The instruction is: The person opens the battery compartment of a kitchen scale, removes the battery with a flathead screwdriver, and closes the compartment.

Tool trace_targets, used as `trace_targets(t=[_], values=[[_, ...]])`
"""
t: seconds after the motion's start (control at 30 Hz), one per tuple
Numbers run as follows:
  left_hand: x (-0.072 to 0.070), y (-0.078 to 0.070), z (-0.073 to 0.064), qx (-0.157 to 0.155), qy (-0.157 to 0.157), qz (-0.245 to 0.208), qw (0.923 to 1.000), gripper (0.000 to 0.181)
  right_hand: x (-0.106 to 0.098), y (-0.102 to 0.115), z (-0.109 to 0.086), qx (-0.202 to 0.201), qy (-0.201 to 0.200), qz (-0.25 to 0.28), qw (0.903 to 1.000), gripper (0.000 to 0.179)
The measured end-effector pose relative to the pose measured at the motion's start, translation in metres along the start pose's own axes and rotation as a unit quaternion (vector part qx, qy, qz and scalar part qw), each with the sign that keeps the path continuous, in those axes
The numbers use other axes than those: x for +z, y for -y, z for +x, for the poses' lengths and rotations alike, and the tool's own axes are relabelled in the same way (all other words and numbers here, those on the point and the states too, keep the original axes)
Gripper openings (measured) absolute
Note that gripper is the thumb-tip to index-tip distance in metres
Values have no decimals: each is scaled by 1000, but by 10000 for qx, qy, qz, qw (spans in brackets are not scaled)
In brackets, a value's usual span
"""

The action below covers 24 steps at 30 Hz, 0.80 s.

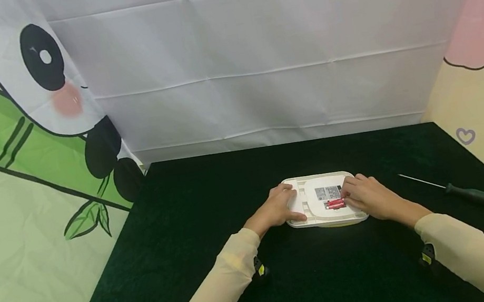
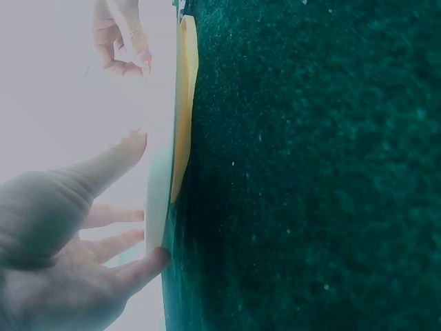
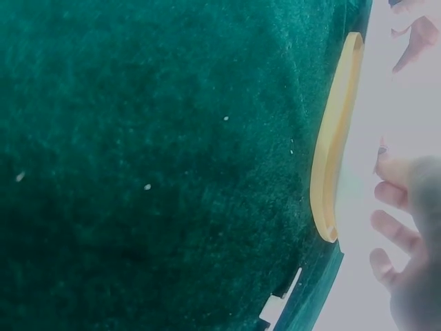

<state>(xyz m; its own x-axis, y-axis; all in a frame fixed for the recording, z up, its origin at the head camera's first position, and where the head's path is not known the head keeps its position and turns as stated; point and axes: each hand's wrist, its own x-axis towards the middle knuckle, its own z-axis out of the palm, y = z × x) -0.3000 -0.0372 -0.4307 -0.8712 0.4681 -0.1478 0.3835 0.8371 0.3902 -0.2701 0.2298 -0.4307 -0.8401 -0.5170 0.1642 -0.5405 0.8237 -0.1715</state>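
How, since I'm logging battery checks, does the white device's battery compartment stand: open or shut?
Open: in the head view, red batteries lie exposed in the white device.

white rounded-rectangular device (image 1: 316, 205) | labelled side up on dark-green table (image 1: 330, 275) | red batteries (image 1: 336, 203) inset

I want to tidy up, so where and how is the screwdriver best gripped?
Probably by its thick dark handle, from above with the right hand: the screwdriver lies flat, handle toward the right and the person's side, thin shaft pointing left and away, so the thicker part offers more to hold.
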Motion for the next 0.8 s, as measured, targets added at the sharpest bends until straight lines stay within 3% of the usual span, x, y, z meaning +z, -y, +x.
trace_targets(t=[0.6, 0.8], values=[[0, 2, 0, -11, 31, -106, 9999, 72, -3, 1, -1, -25, 62, -20, 10000, 7], [0, 2, -1, -12, 31, -92, 10000, 73, -7, -1, -6, 37, -119, 136, 9998, 10]])
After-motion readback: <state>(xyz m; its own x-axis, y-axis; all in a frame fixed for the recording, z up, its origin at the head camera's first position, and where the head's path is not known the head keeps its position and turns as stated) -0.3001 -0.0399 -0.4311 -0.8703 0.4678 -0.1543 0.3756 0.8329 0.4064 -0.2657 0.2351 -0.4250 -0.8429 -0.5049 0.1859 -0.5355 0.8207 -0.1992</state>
